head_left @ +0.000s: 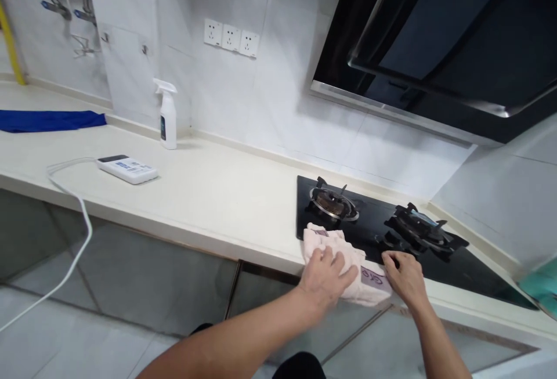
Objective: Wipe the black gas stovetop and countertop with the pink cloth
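A pale pink cloth (350, 263) lies over the front left corner of the black gas stove (461, 263). My left hand (324, 277) presses down on the cloth with its fingers curled into it. To the right, my right hand (404, 277) rests on the stove's front edge, fingers bent against the cloth's printed end and close to a control knob (385, 244). Two burners (333, 200) sit behind the hands.
A black range hood (435, 42) hangs above the stove. On the cream counter (209, 193) stand a white spray bottle (167, 115), a white device (127, 168) with a cable (69, 251), and a blue cloth (50, 120). Wall sockets (230, 36) are behind.
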Demonstrator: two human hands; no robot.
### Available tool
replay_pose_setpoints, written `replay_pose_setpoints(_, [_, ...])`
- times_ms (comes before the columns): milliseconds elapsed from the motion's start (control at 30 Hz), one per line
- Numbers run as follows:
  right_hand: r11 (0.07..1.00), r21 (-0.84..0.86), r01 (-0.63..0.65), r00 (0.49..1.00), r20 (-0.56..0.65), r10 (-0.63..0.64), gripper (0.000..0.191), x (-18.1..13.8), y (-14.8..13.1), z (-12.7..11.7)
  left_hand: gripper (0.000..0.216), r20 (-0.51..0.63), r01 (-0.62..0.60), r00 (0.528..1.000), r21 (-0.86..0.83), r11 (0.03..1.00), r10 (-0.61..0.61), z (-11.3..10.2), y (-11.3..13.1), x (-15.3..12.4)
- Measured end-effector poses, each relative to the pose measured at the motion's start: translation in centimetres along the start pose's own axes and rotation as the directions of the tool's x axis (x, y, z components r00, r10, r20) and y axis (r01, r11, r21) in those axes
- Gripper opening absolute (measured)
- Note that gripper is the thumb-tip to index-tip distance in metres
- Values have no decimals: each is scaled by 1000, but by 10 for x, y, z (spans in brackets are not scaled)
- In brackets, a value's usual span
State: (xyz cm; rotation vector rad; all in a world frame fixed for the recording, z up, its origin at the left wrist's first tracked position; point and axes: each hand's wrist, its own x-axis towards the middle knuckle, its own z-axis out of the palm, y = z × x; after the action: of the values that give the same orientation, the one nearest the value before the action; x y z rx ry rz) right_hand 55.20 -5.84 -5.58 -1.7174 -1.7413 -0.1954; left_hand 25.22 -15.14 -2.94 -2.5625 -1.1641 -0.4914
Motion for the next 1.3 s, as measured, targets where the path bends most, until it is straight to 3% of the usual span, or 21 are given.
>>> replay_pose_setpoints(100, [1000,-30,3,1000,17,-3,55,-2,3,-2,88,-9,96,995,19,995,-96,-9,-37,-42])
replay_pose_setpoints(233, [1000,-13,22,1000,23,-21,55,0,5,0,96,-54,310,950,93,946,-307,-28,-106,-114])
replay_pose_setpoints(467, [999,-34,35,999,2,-35,56,1,16,11,86,44,522,837,235,820,-546,-99,-224,-231])
replay_pose_setpoints(600, [998,-56,14,1000,-2,-14,58,2,20,17,82,66,611,754,296,734,-654,-137,-263,-271])
replay_pose_setpoints(700, [996,-90,-3,1000,12,4,61,0,16,19,88,72,642,703,366,674,-708,-149,-273,-281])
replay_pose_setpoints(833, [993,-114,7,1000,4,-6,68,-2,6,21,82,80,616,680,476,627,-729,-147,-254,-263])
replay_pose_setpoints(1000, [997,-83,0,996,-90,-8,76,-2,-9,21,78,121,467,818,431,772,-562,-117,-190,-197])
replay_pose_setpoints(1167, [999,34,-7,990,-142,11,70,0,-21,15,86,159,293,926,263,919,-341,-56,-97,-104])
replay_pose_setpoints(1300, [977,212,-32,996,-70,48,67,3,-26,8,108,172,103,976,168,980,-132,-13,-26,-33])
